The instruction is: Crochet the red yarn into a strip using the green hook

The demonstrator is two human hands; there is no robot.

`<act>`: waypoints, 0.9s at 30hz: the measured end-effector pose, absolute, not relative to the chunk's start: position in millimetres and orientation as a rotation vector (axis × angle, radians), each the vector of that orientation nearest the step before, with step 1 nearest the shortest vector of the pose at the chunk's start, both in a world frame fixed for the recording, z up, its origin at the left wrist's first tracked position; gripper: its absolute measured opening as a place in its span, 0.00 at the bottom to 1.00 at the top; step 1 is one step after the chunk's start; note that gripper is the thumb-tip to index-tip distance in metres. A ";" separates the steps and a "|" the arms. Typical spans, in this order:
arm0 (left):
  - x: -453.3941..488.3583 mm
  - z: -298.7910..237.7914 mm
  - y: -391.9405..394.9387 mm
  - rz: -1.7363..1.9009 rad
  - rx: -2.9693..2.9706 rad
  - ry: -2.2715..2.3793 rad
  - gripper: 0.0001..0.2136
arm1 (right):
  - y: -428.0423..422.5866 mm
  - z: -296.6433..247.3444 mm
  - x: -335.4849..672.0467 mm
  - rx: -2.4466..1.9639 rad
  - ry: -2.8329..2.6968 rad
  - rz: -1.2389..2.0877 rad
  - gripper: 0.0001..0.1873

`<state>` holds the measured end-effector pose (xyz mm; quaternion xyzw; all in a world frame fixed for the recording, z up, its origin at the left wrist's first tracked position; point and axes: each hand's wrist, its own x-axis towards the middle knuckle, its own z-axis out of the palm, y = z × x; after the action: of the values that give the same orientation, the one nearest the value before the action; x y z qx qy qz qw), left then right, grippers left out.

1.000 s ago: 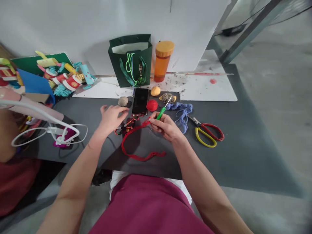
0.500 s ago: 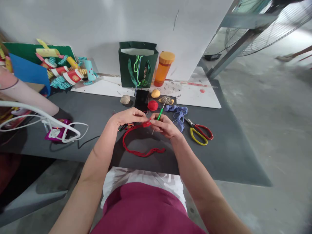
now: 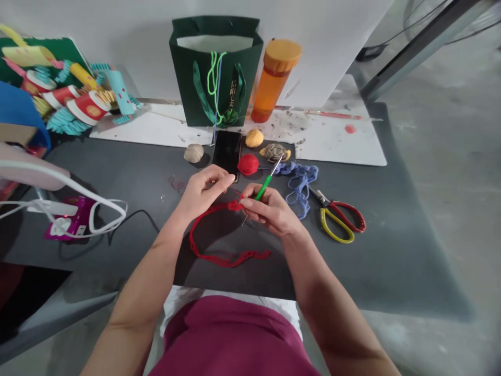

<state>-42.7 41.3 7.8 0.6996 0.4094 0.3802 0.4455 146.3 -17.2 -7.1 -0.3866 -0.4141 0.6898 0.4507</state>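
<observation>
My right hand [image 3: 270, 209] is closed around a crochet hook [image 3: 264, 187] with a green handle, its hooked metal end pointing up and away from me. The same fingers pinch one end of a red crocheted strip [image 3: 219, 258], which curves round on the table toward me. My left hand [image 3: 205, 192] is closed just left of it, thumb and forefinger pinched on a thin strand of red yarn [image 3: 237, 191] that is hard to see. Beyond my hands lies a red yarn ball [image 3: 248, 164]. Blue-purple crochet work [image 3: 299, 183] rests right of the hook.
Scissors [image 3: 337, 214] with red and yellow handles lie at right. A phone [image 3: 227, 151], a beige ball [image 3: 193, 153], a yellow ball [image 3: 254, 138] and a small crocheted turtle [image 3: 275, 152] are behind. Further back stand a green bag [image 3: 183, 89] and an orange bottle [image 3: 271, 86]. White cables [image 3: 113, 201] hang at left.
My left hand has drawn back a little from the red strip, leaving a gap between the hands. My right hand still holds hook and strip. The view has shifted closer to the table.
</observation>
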 end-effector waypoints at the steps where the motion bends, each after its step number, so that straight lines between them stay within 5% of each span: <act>1: -40.0 6.9 39.6 1.029 1.776 1.059 0.22 | -17.6 -6.0 145.8 -0.961 -1.010 1.710 0.24; 6: -31.9 1.2 35.2 1.305 1.527 1.032 0.22 | -18.0 -2.9 142.6 -0.999 -0.917 1.713 0.25; 15: -40.1 6.4 38.0 1.010 0.671 0.681 0.23 | -20.4 -4.9 140.6 -0.946 -0.852 1.795 0.22; 23: -43.5 4.3 36.0 1.297 1.008 0.513 0.13 | -20.3 0.4 143.8 -0.940 -0.772 1.780 0.22; 27: -39.4 12.2 24.6 1.263 1.552 0.378 0.27 | -19.9 0.5 145.1 -0.889 -0.759 1.783 0.21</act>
<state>-39.4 24.6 12.2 0.6488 0.1579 0.5278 0.5250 145.1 -19.9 0.5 -0.3652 -0.3115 0.7320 0.4836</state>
